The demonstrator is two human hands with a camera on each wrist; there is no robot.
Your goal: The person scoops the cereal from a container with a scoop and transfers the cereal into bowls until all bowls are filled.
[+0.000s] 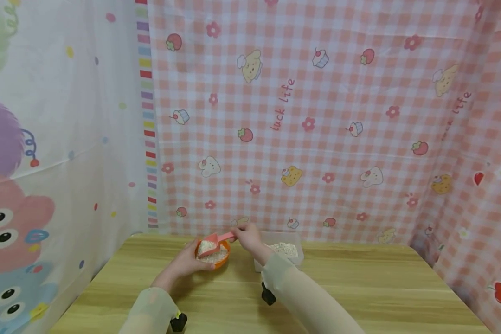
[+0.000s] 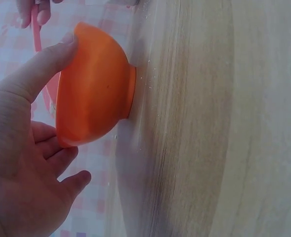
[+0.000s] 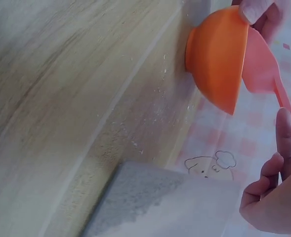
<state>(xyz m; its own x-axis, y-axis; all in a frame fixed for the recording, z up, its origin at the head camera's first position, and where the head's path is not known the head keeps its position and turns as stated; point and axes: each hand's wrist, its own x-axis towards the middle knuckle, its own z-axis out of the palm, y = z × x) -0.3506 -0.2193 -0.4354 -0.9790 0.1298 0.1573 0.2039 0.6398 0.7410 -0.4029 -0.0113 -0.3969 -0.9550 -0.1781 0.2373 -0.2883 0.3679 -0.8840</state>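
Observation:
An orange bowl point(image 1: 223, 262) stands on the table, with pale oat-like flakes point(image 1: 215, 257) inside. My left hand point(image 1: 187, 260) holds it from the left, and in the left wrist view the thumb presses near the rim of the bowl point(image 2: 96, 81) while other fingers lie at its opposite side. My right hand point(image 1: 249, 237) grips the handle of a pink scoop point(image 1: 227, 236). The scoop's head, loaded with flakes, is over the bowl's mouth. In the right wrist view the head of the scoop point(image 3: 260, 66) is partly hidden behind the bowl's rim.
A clear plastic box point(image 1: 301, 253) holding more flakes point(image 1: 285, 249) stands behind my right forearm. Loose crumbs point(image 3: 138, 145) lie on the wooden table point(image 1: 359, 278) between box and bowl. A pink checked cloth point(image 1: 317, 185) hangs behind the table's far edge.

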